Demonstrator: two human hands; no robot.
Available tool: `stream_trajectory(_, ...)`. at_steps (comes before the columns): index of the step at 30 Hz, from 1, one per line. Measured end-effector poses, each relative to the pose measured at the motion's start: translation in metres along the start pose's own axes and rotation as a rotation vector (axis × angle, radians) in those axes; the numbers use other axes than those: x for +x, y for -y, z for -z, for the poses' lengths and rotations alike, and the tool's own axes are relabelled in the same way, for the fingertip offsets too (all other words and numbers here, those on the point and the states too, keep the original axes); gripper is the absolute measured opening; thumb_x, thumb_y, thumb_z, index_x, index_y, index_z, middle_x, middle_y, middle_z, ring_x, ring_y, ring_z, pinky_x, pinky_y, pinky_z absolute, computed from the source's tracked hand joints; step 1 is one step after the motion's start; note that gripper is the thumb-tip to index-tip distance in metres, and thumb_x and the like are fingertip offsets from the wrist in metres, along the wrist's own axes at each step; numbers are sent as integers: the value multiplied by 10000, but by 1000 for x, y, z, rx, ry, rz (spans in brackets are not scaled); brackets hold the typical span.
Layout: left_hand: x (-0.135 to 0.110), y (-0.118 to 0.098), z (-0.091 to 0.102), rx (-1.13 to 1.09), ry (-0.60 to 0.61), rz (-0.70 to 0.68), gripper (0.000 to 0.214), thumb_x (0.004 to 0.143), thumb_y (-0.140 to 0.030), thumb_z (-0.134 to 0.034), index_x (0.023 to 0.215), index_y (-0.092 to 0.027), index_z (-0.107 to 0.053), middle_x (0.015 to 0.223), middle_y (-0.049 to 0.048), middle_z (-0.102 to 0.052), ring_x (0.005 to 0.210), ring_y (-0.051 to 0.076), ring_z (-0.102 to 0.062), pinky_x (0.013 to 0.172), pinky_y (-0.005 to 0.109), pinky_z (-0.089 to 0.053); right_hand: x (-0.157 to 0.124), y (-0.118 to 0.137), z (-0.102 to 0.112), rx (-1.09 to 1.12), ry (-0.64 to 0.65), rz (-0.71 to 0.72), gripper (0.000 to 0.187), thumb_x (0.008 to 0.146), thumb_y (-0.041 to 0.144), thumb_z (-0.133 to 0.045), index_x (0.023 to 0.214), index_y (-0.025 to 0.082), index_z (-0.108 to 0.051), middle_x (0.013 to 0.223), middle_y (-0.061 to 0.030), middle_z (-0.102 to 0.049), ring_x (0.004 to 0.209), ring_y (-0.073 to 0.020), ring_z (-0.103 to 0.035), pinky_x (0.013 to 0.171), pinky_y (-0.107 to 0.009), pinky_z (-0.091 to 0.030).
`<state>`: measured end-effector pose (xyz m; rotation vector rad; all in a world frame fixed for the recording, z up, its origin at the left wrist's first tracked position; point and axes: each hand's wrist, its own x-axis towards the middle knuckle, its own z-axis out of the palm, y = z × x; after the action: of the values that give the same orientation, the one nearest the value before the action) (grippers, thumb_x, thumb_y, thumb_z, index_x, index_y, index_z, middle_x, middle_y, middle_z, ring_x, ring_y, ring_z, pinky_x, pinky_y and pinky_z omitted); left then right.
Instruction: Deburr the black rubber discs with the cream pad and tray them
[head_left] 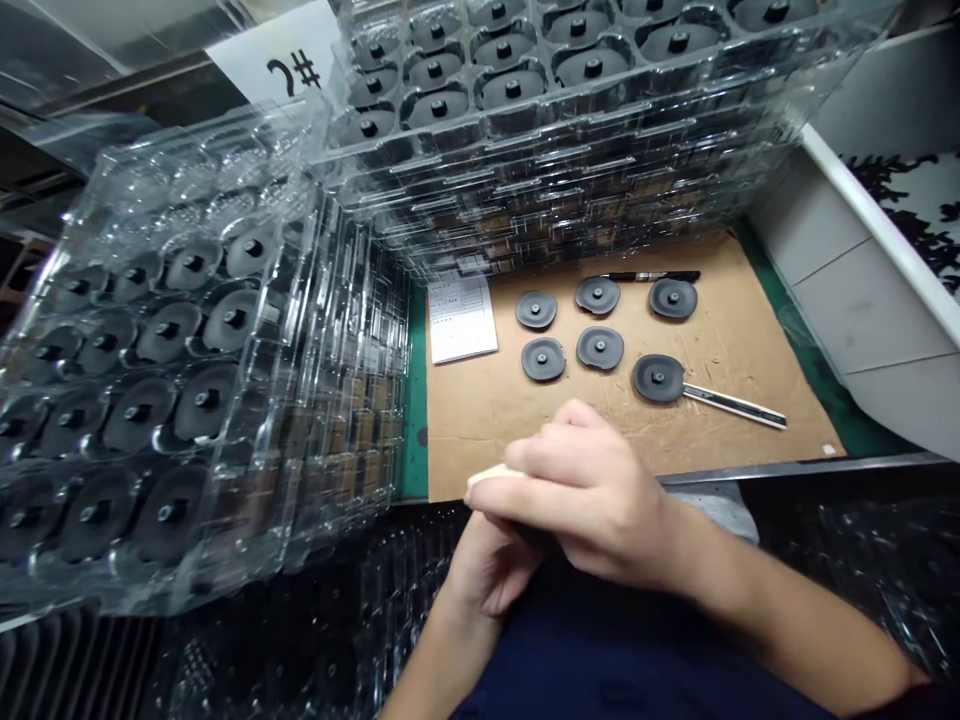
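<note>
In front of my body, over the near edge of the cardboard, my two hands are pressed together. My right hand lies on top with its fingers curled. A small pale edge of something shows by its index finger; the rest of it is hidden. Under it, my left hand is mostly covered, and its fingers do not show clearly. Beyond the hands, several black rounded discs with a centre stub, such as this disc, lie on the cardboard sheet. The nearest right disc touches a slim knife-like tool.
A stack of clear plastic trays filled with black discs rises at left. Another tray stack stands at the back. A printed slip and a black pen lie on the cardboard. At right is a white bin.
</note>
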<state>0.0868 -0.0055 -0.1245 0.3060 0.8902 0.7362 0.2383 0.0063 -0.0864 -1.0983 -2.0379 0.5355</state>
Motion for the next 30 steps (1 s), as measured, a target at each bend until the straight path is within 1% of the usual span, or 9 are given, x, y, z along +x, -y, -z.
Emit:
stream_trajectory(2,-2,-3,2,1,36,-16,460,623,-457,-763,994,-201,-675,998,37,-661,992,228,-607,900,323,-489,-1,-13,2,98,-30,-53,245,903,160,-433,1035,214,-631,881,-7,-677,761,-133,-572,720,-316,-349)
stream_trajectory(6,-10,-12,10,-41,112,-18,671,567,-492,-773,1173,-272,-588,1294,105,-546,1056,293,-601,929,398,-463,-22,-54,-9,219,-71,-402,228,913,199,-441,1021,202,-643,974,-32,-672,862,-150,-592,760,-290,-427)
stream_trajectory(8,-13,-15,12,-61,144,-22,666,573,-489,-765,1185,-299,-580,1338,109,-513,1066,296,-601,946,407,-448,-36,-71,-25,216,-42,-443,240,915,236,-446,1026,197,-656,957,-47,-671,838,-158,-584,744,-294,-452)
stream_trajectory(11,-13,-16,13,-90,169,-18,610,594,-490,-747,1154,-293,-605,1260,86,-583,1054,287,-612,941,395,-455,-53,-84,-53,145,7,-433,227,862,209,-516,1012,213,-687,961,-65,-663,895,-195,-550,819,-366,-435)
stream_trajectory(14,-10,-16,11,-137,199,-7,562,625,-475,-734,1142,-290,-613,1193,50,-630,1030,263,-627,902,355,-487,-59,-83,-63,100,-34,-459,255,845,167,-511,1026,208,-686,1056,-91,-625,1018,-229,-510,899,-426,-398)
stream_trajectory(18,-7,-15,11,-217,236,24,514,715,-530,-632,1159,-274,-604,1172,42,-639,1006,240,-638,878,326,-503,-61,-69,-46,111,-87,-487,281,889,151,-427,1040,204,-658,979,-68,-643,943,-189,-558,837,-361,-459)
stream_trajectory(24,-3,-13,8,-194,197,40,567,807,-613,-452,1209,-229,-561,1126,87,-633,925,250,-657,785,348,-526,-78,-54,-36,232,12,-546,281,901,184,-422,1051,226,-656,890,-52,-669,849,-175,-597,748,-325,-493)
stream_trajectory(27,-1,-11,6,18,153,-169,592,803,-559,-521,1314,-272,-441,1139,100,-622,836,241,-668,708,346,-524,-86,-51,-43,262,36,-562,270,900,190,-429,1030,223,-663,853,-49,-671,810,-168,-600,726,-315,-495)
stream_trajectory(30,2,-9,3,479,103,-569,789,710,-240,-730,1372,-316,-308,1174,93,-610,993,252,-612,888,386,-445,-86,-50,-45,260,20,-560,255,899,194,-442,1021,216,-665,839,-50,-670,801,-169,-597,726,-320,-489)
